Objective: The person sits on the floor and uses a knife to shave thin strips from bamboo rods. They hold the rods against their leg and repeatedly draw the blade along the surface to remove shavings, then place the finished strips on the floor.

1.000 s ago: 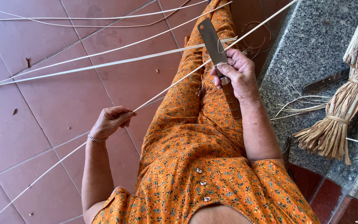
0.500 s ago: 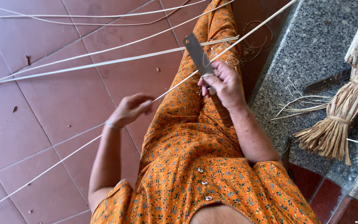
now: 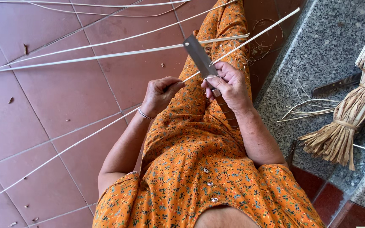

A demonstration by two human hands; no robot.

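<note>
I sit in an orange flowered dress [image 3: 199,169] with a long pale cane strip [image 3: 258,34] running across my lap. My left hand [image 3: 160,93] pinches the strip just left of the blade. My right hand [image 3: 230,84] grips a knife [image 3: 199,55] with a flat grey blade pointing up and away, its wooden handle running down under my wrist. The blade's edge rests against the strip between the two hands. The strip continues down and left over the floor [image 3: 55,154].
More long cane strips [image 3: 106,55] lie across the red tiled floor [image 3: 64,97] at the upper left. On the grey stone ledge [image 3: 330,46] at right lie a tied bundle of dry fibre [image 3: 351,122], loose slivers [image 3: 309,110] and a dark second knife [image 3: 336,84].
My left hand has slid up along the strip from low on the left to right beside the knife. My right hand with the knife has moved slightly lower.
</note>
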